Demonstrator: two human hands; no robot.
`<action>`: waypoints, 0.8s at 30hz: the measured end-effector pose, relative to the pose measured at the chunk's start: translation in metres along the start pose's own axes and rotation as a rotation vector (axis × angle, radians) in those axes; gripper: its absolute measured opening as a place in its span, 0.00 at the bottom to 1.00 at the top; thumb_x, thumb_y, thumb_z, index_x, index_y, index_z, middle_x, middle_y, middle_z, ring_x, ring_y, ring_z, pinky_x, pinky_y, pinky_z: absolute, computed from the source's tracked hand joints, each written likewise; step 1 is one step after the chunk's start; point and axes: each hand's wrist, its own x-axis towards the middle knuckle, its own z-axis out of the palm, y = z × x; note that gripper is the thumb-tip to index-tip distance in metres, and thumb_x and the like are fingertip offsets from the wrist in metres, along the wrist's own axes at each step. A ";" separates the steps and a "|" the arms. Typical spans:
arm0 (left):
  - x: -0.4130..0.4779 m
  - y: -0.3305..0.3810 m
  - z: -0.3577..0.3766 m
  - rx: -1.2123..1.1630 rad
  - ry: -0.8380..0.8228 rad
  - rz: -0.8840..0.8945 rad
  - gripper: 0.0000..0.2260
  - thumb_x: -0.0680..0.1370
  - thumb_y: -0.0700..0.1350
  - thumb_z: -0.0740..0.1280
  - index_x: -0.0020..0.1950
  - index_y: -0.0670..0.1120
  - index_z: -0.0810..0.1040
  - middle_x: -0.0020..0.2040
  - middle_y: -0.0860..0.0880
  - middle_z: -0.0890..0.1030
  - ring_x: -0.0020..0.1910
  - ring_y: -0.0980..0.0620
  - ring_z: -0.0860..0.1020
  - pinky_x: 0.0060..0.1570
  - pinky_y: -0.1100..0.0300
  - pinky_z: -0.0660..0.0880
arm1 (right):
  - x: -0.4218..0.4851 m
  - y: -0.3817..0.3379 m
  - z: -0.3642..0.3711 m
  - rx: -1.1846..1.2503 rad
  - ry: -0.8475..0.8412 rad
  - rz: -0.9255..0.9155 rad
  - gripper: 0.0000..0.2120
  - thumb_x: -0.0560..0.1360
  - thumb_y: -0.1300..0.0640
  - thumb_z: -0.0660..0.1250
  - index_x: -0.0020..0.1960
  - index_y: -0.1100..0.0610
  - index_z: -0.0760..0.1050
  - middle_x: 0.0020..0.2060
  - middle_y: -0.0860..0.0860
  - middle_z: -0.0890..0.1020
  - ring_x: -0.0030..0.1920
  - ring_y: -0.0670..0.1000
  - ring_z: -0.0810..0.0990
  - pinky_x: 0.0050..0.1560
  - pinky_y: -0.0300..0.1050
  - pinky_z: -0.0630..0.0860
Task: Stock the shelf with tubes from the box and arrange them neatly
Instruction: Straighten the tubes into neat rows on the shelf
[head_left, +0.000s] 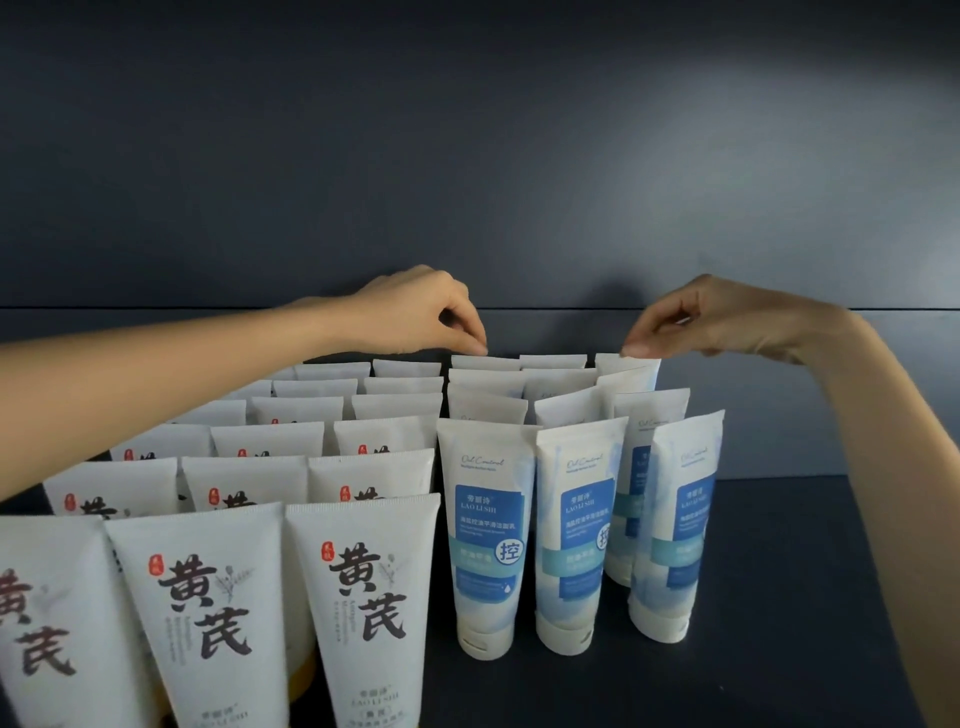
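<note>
Several white tubes stand cap-down in rows on a dark shelf (810, 597). The left block bears large black characters (363, 597). The right block has blue labels (488, 535) and its right column leans unevenly. My left hand (415, 312) reaches over the rows and pinches the top edge of a back-row blue tube (483, 362). My right hand (711, 317) pinches the top corner of the rear right blue tube (631, 371). The box is not in view.
A dark back wall (519, 182) rises right behind the last row. Bare dark shelf surface lies to the right of the blue tubes. The front black-lettered tubes (197, 613) stand close to the camera at the lower left.
</note>
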 end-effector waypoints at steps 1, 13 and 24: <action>0.001 0.000 0.001 0.036 -0.004 0.003 0.05 0.73 0.57 0.70 0.43 0.59 0.84 0.38 0.61 0.77 0.40 0.63 0.74 0.36 0.61 0.65 | -0.003 0.003 -0.002 -0.008 -0.016 0.012 0.18 0.59 0.37 0.71 0.43 0.45 0.83 0.42 0.47 0.82 0.40 0.41 0.71 0.39 0.38 0.65; 0.005 0.009 0.007 0.393 -0.045 0.065 0.09 0.76 0.56 0.67 0.37 0.56 0.79 0.39 0.57 0.73 0.39 0.56 0.72 0.32 0.62 0.61 | 0.002 0.022 0.002 -0.002 0.013 0.035 0.03 0.68 0.53 0.75 0.36 0.46 0.84 0.36 0.47 0.83 0.36 0.36 0.76 0.40 0.27 0.69; 0.007 0.014 0.003 0.325 0.043 0.077 0.09 0.73 0.60 0.68 0.38 0.56 0.79 0.39 0.58 0.76 0.39 0.58 0.73 0.32 0.62 0.62 | -0.002 0.031 -0.007 -0.041 0.009 0.075 0.01 0.67 0.49 0.75 0.38 0.44 0.84 0.36 0.40 0.83 0.36 0.33 0.75 0.39 0.36 0.68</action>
